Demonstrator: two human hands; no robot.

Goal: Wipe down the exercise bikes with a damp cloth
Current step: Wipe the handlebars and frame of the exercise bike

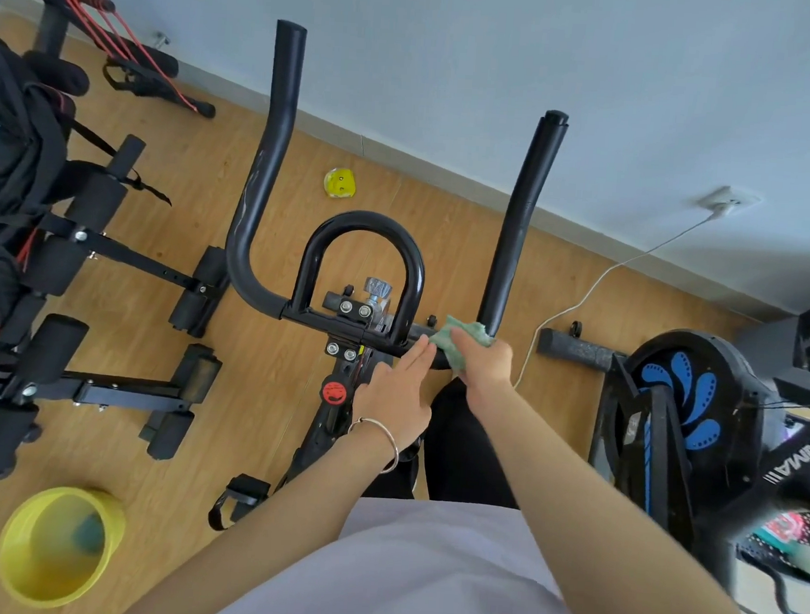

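wooden floor [253, 392] meets a grey wall [459, 47]; yellow bucket [38, 588] stands well left of the fingers. right hand [485, 365] fingers curl around the green cloth [453, 339] on the bike handlebar [279, 154]; left hand [392, 397] fingers lie straight beside it.

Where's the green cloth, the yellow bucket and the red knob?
green cloth [444, 339], head view, on its left fold.
yellow bucket [40, 566], head view, on its inner wall.
red knob [334, 392], head view, on the middle of its face.
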